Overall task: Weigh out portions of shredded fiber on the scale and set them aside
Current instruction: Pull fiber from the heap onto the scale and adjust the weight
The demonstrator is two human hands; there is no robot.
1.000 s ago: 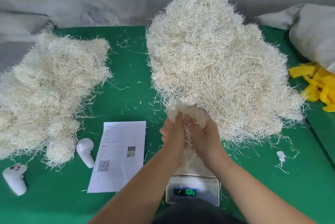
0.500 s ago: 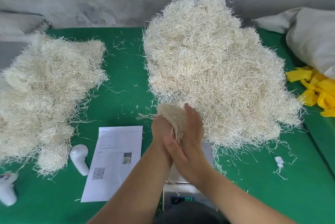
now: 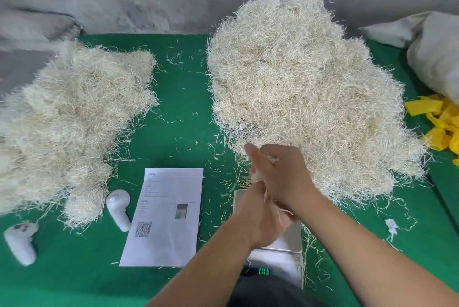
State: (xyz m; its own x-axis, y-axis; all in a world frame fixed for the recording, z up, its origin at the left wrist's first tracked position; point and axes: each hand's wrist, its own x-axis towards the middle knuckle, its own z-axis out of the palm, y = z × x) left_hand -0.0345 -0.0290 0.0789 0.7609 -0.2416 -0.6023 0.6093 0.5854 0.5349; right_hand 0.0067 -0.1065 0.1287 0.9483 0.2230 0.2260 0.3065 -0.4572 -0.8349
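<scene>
Two fiber heaps (image 3: 310, 88) (image 3: 74, 118), two white controllers (image 3: 119, 208) (image 3: 21, 242), one printed sheet (image 3: 166, 215), one scale (image 3: 280, 254). Above the scale, left hand (image 3: 258, 215) and right hand (image 3: 283, 177) clasp a fiber wad (image 3: 258, 177), now squeezed smaller than before.

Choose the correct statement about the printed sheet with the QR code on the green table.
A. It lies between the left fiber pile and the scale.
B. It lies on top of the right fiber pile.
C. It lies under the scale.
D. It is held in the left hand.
A: the printed sheet lies flat on the green table, with the left fiber pile on one side and the scale on the other, and neither hand touches it.
</scene>
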